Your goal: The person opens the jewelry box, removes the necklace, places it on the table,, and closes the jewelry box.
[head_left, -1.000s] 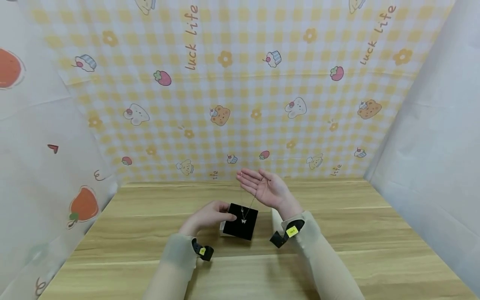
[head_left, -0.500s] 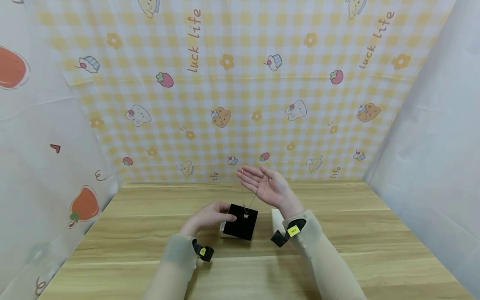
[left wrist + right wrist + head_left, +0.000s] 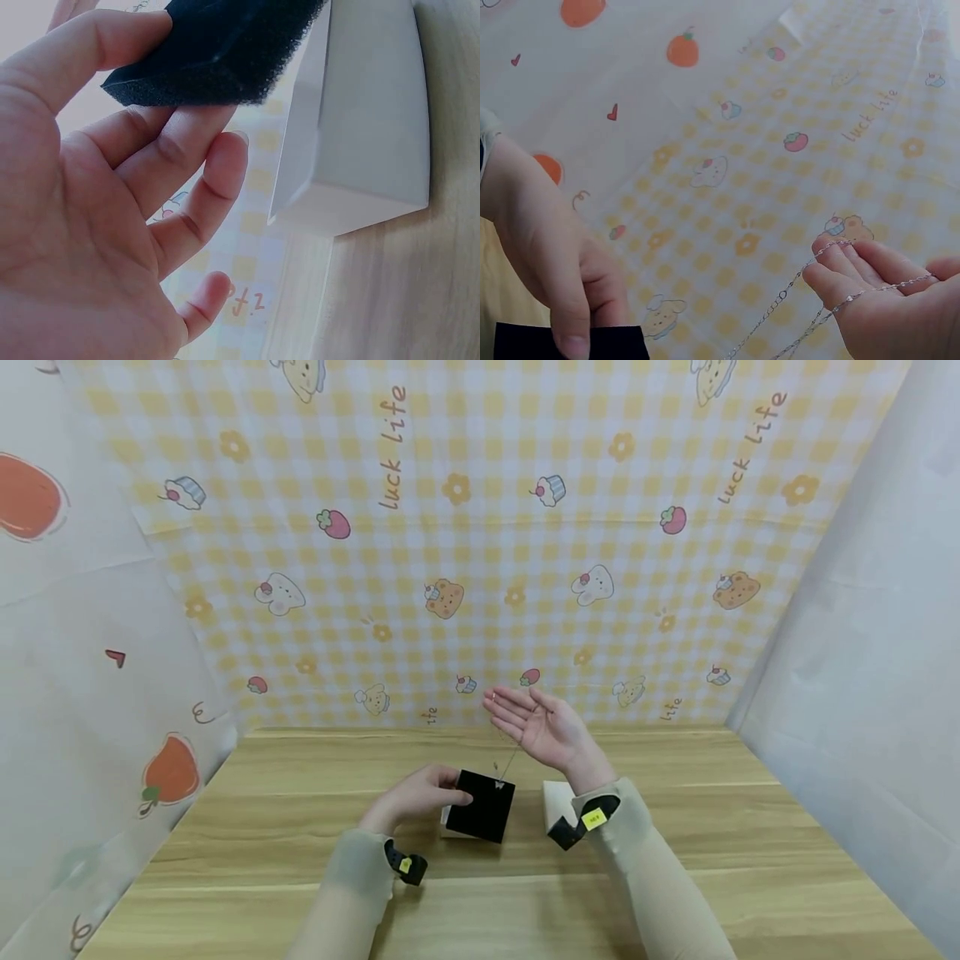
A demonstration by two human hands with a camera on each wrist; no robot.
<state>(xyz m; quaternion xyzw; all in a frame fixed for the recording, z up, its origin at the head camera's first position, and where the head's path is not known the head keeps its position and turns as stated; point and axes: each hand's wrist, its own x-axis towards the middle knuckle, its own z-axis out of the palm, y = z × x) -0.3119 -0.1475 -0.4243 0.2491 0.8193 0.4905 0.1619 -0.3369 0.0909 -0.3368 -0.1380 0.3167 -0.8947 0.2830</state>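
My left hand [image 3: 420,793] pinches a square black foam pad [image 3: 480,810] by its left edge, thumb on top and fingers underneath. In the left wrist view, the porous side of the foam pad [image 3: 240,79] shows beside a white box [image 3: 367,142] on the table. My right hand [image 3: 547,731] is raised at the back, palm up with fingers extended. A thin silver necklace [image 3: 784,294] lies across its fingers and hangs down from them. The butterfly pendant [image 3: 499,785] is in front of the pad's upper right corner; whether it touches the pad I cannot tell.
A second white box part [image 3: 557,802] lies on the wooden table [image 3: 480,910], partly behind the right wrist. A yellow checked cloth [image 3: 480,543] rises at the table's back edge, with white cloths at both sides. Black camera straps [image 3: 592,817] circle the wrists.
My right hand has shifted slightly right and up, drawing the pendant from the pad's middle toward its upper right corner. The left hand and foam pad have stayed nearly still.
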